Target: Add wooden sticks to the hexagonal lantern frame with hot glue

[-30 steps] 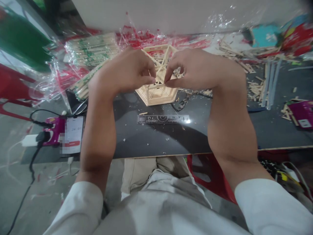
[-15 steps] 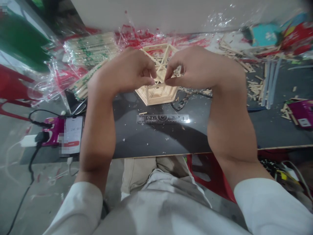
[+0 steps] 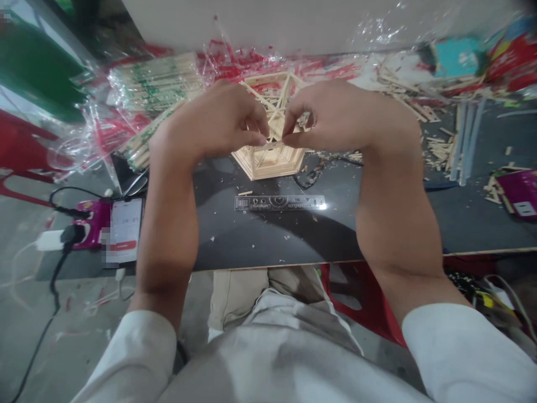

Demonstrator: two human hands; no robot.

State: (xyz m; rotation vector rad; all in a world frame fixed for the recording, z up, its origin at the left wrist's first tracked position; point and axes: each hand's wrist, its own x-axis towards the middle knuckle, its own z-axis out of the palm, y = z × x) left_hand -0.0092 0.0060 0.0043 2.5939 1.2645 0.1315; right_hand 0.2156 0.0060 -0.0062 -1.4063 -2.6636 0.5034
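Note:
A hexagonal frame of thin wooden sticks (image 3: 272,159) stands on the black table (image 3: 293,235). Both of my hands are raised over its near side. My left hand (image 3: 213,120) pinches the left end of a short wooden stick (image 3: 274,145) with thumb and forefinger. My right hand (image 3: 335,115) pinches the right end of the same stick. The stick lies level along the frame's near top edge. My hands hide the frame's left and right flanks.
A clear ruler (image 3: 280,202) lies on the table in front of the frame. Bundles of sticks in plastic wrap (image 3: 155,89) are piled at the back left. Loose stick offcuts (image 3: 436,148) and clear rods (image 3: 465,140) lie at the right. A phone (image 3: 125,229) rests at the left edge.
Both hands stay pinched on the stick at the frame's near top edge; they have shifted only very slightly.

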